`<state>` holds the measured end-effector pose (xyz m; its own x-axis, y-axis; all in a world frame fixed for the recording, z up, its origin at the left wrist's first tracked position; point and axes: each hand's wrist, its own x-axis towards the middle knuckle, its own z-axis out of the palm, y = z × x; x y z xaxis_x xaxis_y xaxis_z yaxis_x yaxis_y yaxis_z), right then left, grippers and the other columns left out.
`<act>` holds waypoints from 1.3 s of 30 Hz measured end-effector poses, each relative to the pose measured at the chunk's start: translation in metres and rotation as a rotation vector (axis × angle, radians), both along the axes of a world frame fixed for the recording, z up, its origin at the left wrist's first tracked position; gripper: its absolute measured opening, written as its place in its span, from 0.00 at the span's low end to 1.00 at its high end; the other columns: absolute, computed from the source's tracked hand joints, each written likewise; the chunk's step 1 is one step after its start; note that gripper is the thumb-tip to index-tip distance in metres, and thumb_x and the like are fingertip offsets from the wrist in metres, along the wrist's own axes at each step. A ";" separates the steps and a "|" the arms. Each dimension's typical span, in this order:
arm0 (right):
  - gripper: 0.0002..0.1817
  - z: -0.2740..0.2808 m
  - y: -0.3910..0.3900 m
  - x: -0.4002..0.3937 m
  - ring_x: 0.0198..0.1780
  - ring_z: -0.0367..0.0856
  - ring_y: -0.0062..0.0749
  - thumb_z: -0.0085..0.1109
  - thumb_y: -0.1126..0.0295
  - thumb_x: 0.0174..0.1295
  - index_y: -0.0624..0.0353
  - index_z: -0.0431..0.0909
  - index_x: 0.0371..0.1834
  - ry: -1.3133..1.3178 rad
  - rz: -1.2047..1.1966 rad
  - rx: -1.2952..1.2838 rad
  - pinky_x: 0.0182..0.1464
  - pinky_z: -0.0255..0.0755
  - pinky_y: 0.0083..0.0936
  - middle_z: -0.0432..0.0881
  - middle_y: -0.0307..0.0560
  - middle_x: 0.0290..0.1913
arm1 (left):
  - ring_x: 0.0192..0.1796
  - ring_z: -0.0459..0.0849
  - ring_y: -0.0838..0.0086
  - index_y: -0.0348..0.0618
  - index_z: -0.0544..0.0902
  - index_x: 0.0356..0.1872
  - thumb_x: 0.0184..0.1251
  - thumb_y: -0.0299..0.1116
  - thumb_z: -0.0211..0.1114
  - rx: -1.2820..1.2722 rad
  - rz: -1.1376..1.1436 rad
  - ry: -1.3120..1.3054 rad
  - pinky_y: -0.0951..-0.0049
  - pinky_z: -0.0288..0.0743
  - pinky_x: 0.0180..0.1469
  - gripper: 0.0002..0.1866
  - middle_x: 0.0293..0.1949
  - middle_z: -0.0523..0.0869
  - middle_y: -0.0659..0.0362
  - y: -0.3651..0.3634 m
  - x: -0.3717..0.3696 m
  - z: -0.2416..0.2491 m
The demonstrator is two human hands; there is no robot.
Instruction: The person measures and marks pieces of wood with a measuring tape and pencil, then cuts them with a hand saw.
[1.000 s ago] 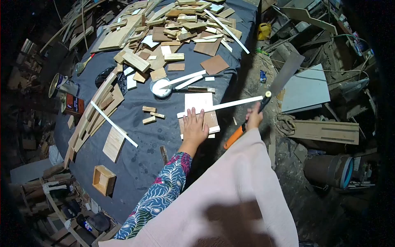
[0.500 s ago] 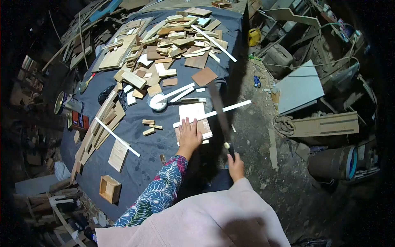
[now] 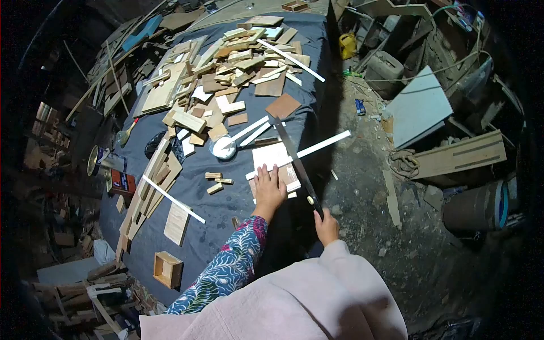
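My left hand (image 3: pixel 270 190) lies flat with fingers spread over a white wooden strip (image 3: pixel 324 146) and the small boards (image 3: pixel 288 173) beneath it. The strip runs to the upper right, its far end sticking out past the table edge. In my right hand (image 3: pixel 327 228) is the dark handle of a handsaw (image 3: pixel 303 177). Its long blade points up and away, crossing the strip just right of my left fingers. Near the blade's tip lies a square brown tile of wood (image 3: pixel 283 106).
A heap of wood offcuts (image 3: pixel 238 59) covers the far part of the dark tablecloth (image 3: pixel 226 205). Left of my hand are a white tub (image 3: pixel 225 148), small blocks (image 3: pixel 215 187) and an open wooden box (image 3: pixel 168 270). Jerrycans and panels (image 3: pixel 420 110) crowd the floor on the right.
The saw blade, blurred before, shows sharply now and sits closer to my left hand across the strip. My left hand stays on the strip; the whole view has shifted slightly.
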<state>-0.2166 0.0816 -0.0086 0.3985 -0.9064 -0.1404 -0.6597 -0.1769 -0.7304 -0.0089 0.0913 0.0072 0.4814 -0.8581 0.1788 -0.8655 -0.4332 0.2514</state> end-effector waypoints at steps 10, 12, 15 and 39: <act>0.16 -0.002 0.003 -0.006 0.28 0.74 0.57 0.47 0.58 0.57 0.60 0.67 0.38 0.048 -0.005 -0.031 0.28 0.67 0.44 0.76 0.61 0.26 | 0.64 0.49 0.47 0.44 0.61 0.59 0.52 0.40 0.48 0.042 0.012 0.030 0.52 0.42 0.62 0.29 0.60 0.56 0.40 0.000 0.000 0.002; 0.16 -0.003 0.003 -0.006 0.28 0.74 0.57 0.47 0.58 0.57 0.59 0.67 0.38 0.062 0.001 -0.028 0.28 0.67 0.44 0.76 0.61 0.26 | 0.64 0.49 0.47 0.44 0.61 0.59 0.52 0.40 0.48 0.048 0.011 0.026 0.52 0.42 0.62 0.29 0.60 0.56 0.40 0.000 0.000 0.002; 0.15 -0.005 0.003 -0.005 0.28 0.74 0.56 0.48 0.58 0.57 0.59 0.67 0.37 0.060 0.000 -0.094 0.27 0.67 0.44 0.76 0.60 0.25 | 0.63 0.50 0.47 0.44 0.61 0.59 0.53 0.40 0.48 0.061 0.008 0.012 0.52 0.43 0.62 0.29 0.59 0.56 0.39 0.000 0.001 0.000; 0.16 -0.034 0.002 -0.005 0.27 0.74 0.56 0.45 0.58 0.58 0.60 0.65 0.37 0.104 0.039 -0.098 0.28 0.67 0.44 0.76 0.60 0.23 | 0.60 0.54 0.45 0.43 0.62 0.57 0.51 0.38 0.48 0.001 -0.007 0.002 0.50 0.47 0.60 0.28 0.57 0.59 0.39 0.002 0.002 0.001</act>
